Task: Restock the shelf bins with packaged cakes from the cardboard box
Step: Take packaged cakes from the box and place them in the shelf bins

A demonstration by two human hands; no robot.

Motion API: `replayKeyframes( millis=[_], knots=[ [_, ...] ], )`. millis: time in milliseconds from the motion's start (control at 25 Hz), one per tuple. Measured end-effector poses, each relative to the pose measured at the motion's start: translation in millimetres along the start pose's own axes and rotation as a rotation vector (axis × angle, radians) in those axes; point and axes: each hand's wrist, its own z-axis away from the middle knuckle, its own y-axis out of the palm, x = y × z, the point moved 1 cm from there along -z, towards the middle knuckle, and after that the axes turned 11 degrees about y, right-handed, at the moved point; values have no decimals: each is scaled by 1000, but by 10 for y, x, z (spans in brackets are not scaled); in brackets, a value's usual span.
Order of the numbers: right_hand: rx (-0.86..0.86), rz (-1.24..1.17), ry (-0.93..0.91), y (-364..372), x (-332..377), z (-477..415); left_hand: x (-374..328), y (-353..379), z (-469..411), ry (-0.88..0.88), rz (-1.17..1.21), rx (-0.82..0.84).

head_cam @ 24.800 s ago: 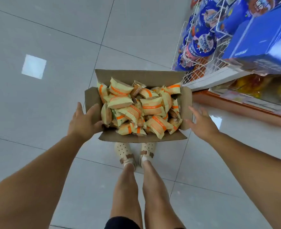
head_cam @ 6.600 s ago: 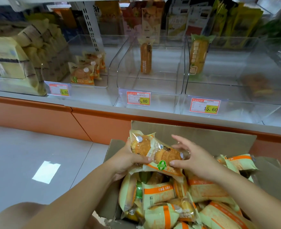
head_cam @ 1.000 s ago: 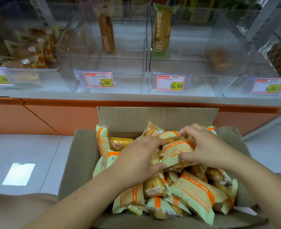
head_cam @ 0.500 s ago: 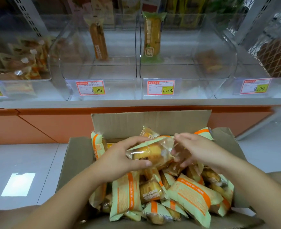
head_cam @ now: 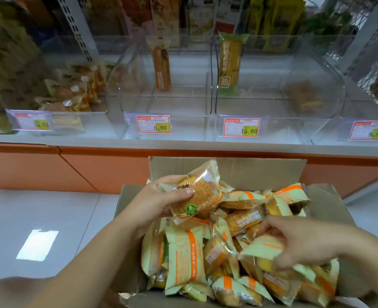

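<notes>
Our left hand (head_cam: 156, 204) grips one cake pack (head_cam: 200, 192), lifted just above the cardboard box (head_cam: 228, 172). Our right hand (head_cam: 308, 243), blurred, curls round a second pack (head_cam: 262, 246) down in the box. Clear shelf bins (head_cam: 168, 107) sit behind.

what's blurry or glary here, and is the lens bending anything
Head view: the right hand is motion-blurred, while the left hand and its packaged cake are sharp; the clear bins carry hazy reflections; a light patch glares on the floor; the shelf uprights splay outward, likely wide-lens distortion.
</notes>
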Motion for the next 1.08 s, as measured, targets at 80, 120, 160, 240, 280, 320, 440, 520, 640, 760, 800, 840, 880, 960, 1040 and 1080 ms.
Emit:
replayKeyframes(
  millis=[80,120,160,240,280,320,440,520,640,760,800,840,880,960,1040,1080],
  knots=[
    [-58,-360,-111,-183,-70,-5,6,-25,13,2,18,-9],
    [-64,-612,-158,-217,-39,-49,16,-32,13,2,19,-19],
    [-19,-851,-183,-212,5,-147,21,-29,15,-2,19,-30],
    [117,-1236,-185,-154,106,-353,34,-32,11,-14,42,-77],
    [215,-1358,-206,-120,190,-392,39,-41,4,-17,61,-106],
    [283,-1431,-224,-92,265,-401,45,-61,-6,-20,71,-139],
    [418,-1514,-261,-37,400,-309,61,-121,-22,-24,64,-177],
    [502,-1515,-338,3,465,-317,90,-132,-22,-24,70,-167],
    [483,-1433,-319,40,473,-409,84,-119,4,-18,59,-161],
    [245,-1159,-269,-16,539,-369,-70,-227,15,52,2,-196],
    [179,-1085,-286,-73,578,-327,-172,-292,14,89,-35,-205],
    [130,-1027,-308,-133,638,-277,-277,-378,6,127,-75,-211],
    [91,-984,-332,-195,710,-247,-398,-473,12,163,-109,-215],
    [22,-944,-358,-319,901,-187,-606,-667,3,208,-144,-226],
    [20,-1008,-389,-416,1088,-198,-750,-867,-3,218,-164,-275],
    [48,-1056,-418,-461,1201,-226,-803,-977,11,219,-155,-296]
  ],
)
